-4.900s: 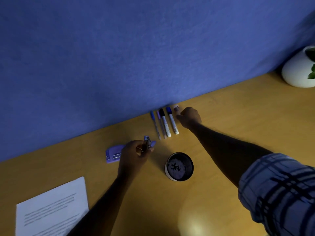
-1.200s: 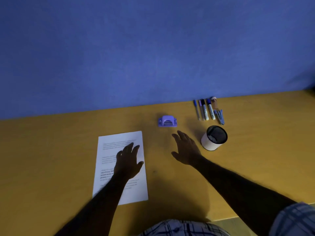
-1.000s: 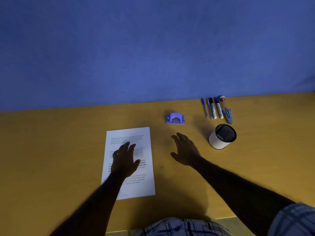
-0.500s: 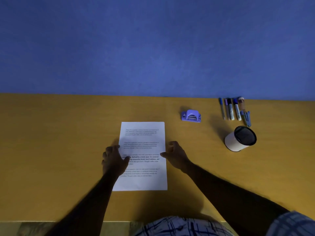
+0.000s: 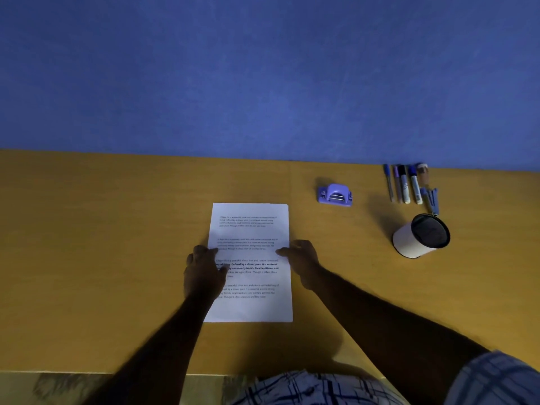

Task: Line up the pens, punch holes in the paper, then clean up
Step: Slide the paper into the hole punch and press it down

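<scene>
Wall (image 5: 263, 83) closes off far edge of desk (image 5: 102, 244). Wide bare wood left of paper (image 5: 251, 226). Hole punch (image 5: 335, 195) sits past paper's far right corner, open gap between them. Cup (image 5: 415, 239) stands farther right, well apart from paper. Pens (image 5: 403, 185) lie in row behind cup, tops at wall. Cup crowds their near ends.

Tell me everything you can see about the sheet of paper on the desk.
The paper is white and lies flat, portrait way, on the yellow-brown desk directly before the person, nearer than the purple hole punch and to its left. Four blocks of small black print run down it, part of the third in bold. No punched holes show. The left hand rests on its left edge, thumb over the print; the right hand touches its right edge.
</scene>
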A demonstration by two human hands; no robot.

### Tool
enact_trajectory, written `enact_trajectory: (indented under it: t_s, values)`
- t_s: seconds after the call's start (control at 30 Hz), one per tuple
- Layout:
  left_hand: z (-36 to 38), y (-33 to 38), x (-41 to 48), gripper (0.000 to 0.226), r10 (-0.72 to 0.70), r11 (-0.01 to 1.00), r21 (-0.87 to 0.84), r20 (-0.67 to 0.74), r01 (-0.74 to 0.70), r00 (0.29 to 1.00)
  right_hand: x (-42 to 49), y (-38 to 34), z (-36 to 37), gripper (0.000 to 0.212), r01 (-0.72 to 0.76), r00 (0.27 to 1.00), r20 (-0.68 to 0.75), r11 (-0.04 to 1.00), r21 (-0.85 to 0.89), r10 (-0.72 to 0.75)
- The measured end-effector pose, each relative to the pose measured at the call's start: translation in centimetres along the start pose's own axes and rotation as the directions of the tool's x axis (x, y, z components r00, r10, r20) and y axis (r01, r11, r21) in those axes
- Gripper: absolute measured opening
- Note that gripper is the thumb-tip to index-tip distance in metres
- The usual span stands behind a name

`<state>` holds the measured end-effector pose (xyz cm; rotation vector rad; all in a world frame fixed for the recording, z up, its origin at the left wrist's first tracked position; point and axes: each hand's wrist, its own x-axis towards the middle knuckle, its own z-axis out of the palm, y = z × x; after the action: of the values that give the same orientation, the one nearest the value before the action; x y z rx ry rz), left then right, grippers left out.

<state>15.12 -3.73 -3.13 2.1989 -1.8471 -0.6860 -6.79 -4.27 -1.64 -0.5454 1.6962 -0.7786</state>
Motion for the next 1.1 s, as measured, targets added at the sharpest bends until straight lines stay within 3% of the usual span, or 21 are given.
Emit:
enact_trajectory:
  t_s: [0.13,0.33,0.6,0.9,1.1]
  values:
    - [0.0,0.0,-0.1,0.054,0.019,1.000,0.005,-0.007,-0.019,1.000,0.2,-0.4,0.1,0.019,-0.061,0.998,0.010,0.995,0.081,0.060]
    - [0.0,0.0,-0.2,0.054,0.032,0.999,0.006,-0.005,-0.032,0.999,0.3,-0.9,0.9,0.032,-0.160,0.982,0.116,0.982,0.103,0.148]
    - [0.0,-0.2,-0.1,0.055,0.022,1.000,0.014,-0.002,-0.022,1.000,-0.1,0.2,1.7,0.029,0.029,0.998,0.052,0.978,-0.209,-0.019]
    - [0.0,-0.5,-0.3,0.058,0.062,0.997,0.036,-0.007,-0.061,0.998,-0.4,1.1,1.2,0.037,0.057,0.995,0.086,0.987,-0.150,-0.044]
    - [0.4,-1.2,0.2,0.056,0.019,0.999,-0.033,-0.015,-0.020,1.000,0.0,1.4,-0.4,0.029,0.023,0.995,0.097,0.999,-0.038,-0.019]
